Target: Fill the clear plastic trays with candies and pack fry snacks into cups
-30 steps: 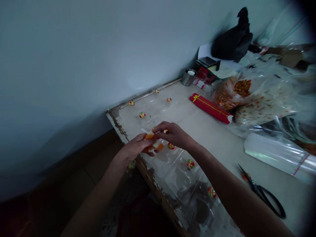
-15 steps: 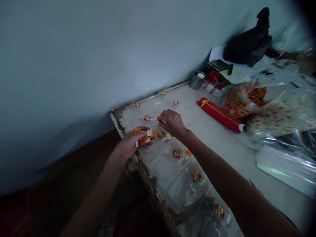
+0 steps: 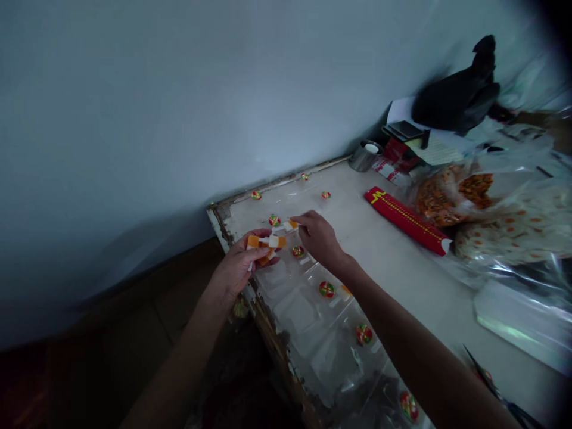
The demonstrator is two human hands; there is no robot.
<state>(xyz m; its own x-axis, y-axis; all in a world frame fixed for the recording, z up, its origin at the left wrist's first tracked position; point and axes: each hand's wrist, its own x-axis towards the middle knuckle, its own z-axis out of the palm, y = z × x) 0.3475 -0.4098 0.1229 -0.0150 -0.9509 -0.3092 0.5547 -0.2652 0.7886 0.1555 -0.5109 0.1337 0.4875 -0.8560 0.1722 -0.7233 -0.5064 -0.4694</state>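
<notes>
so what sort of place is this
Perhaps a home or small workshop, judging by the worn white-topped wooden table against a pale wall, clear plastic bag of orange bits, and long black scissors.

Dim, bluish light; soft shadow on the wall [image 3: 170,250] beside the table [image 3: 415,298]; clear plastic [image 3: 521,328] glints; the view's upper-right corner is black.

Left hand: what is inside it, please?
The left hand holds several orange-and-white pieces. Their full number cannot be seen, because the pieces overlap and fingers cover some.
</notes>
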